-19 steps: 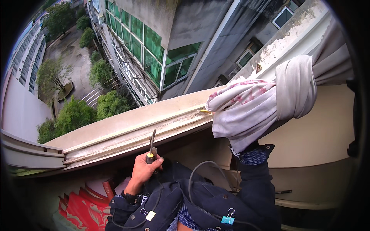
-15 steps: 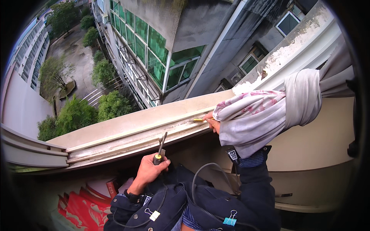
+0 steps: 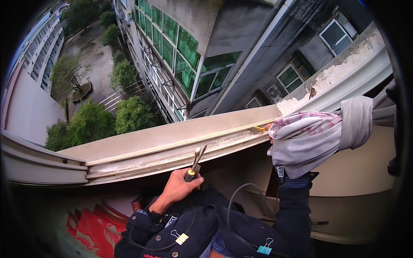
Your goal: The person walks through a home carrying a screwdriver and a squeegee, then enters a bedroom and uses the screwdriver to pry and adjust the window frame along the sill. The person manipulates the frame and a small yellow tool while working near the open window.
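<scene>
My left hand [image 3: 178, 185] is closed round a screwdriver [image 3: 189, 175] with a black and yellow handle. A second slim metal tool [image 3: 202, 154] sticks up beside its shaft from the same grip. Both tips point up toward the window track [image 3: 185, 151], short of touching it. At the track's right end, my right hand [image 3: 268, 127] pinches a small yellow tool [image 3: 260, 128] whose kind I cannot make out. Most of that hand is hidden by the knotted grey curtain [image 3: 305, 133] with pink flowers.
An open window drops to a yard with trees [image 3: 92, 120]. A building with green glass [image 3: 187, 73] stands opposite. A window frame end [image 3: 43, 159] closes the left side. A rough whitish ledge [image 3: 335, 73] lies far right. A black cable [image 3: 232, 193] loops by my jacket; a red patterned item [image 3: 94, 228] lies below left.
My right hand has moved right along the track with the yellow tool, further behind the curtain. The left hand still holds its tools; the whole view has shifted a little.
</scene>
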A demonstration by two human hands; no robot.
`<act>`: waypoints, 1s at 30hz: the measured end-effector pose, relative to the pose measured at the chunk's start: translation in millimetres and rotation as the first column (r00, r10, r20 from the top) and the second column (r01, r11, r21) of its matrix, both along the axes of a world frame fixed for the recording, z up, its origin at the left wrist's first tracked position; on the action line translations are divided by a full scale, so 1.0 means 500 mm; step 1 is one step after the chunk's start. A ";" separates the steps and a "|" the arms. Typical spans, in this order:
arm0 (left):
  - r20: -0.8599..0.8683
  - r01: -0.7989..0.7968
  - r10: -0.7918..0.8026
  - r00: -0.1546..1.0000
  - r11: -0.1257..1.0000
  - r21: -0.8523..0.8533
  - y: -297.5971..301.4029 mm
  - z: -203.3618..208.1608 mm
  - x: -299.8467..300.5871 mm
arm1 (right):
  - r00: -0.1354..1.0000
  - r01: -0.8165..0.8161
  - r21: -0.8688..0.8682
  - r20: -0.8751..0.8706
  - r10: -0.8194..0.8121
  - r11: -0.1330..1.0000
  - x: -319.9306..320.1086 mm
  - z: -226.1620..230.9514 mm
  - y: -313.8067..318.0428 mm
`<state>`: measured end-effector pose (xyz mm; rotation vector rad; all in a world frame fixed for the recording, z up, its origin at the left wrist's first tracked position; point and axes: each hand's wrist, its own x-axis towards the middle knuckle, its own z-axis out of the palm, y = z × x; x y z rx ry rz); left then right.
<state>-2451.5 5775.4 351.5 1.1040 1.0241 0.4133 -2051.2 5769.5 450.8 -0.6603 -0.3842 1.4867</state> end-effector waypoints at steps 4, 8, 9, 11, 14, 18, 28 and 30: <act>-0.027 0.008 -0.009 1.000 1.000 -0.017 0.003 -0.001 -0.004 | 0.837 -0.074 -0.163 0.527 0.150 0.984 -0.031 -0.005 0.026; 0.004 0.031 -0.031 1.000 0.999 0.014 -0.004 0.000 0.009 | -0.028 0.088 -0.083 0.996 0.086 0.993 -0.103 -0.100 -0.008; -0.020 0.053 -0.053 0.998 0.999 0.000 -0.006 0.002 0.014 | 0.039 0.032 -0.044 0.998 0.043 0.999 -0.104 -0.118 -0.023; 0.022 0.107 -0.109 0.994 0.990 0.096 -0.013 0.009 0.026 | 0.186 -0.039 0.036 0.982 -0.028 0.999 -0.096 -0.150 -0.055; -0.041 0.247 -0.243 0.969 0.956 0.159 -0.023 0.024 0.053 | 0.315 -0.053 0.123 0.944 -0.100 0.991 -0.074 -0.180 -0.100; -0.053 0.333 -0.333 0.942 0.898 0.287 -0.043 0.050 0.124 | 0.385 -0.047 -0.016 0.922 0.033 0.999 -0.042 -0.192 -0.139; -0.161 0.456 -0.439 0.884 0.734 0.503 -0.057 0.116 0.334 | 0.341 -0.089 0.083 0.939 -0.048 0.993 0.074 -0.217 -0.216; -0.190 0.458 -0.431 0.882 0.691 0.559 -0.053 0.130 0.365 | 0.337 -0.069 0.045 0.941 -0.019 0.997 0.092 -0.222 -0.225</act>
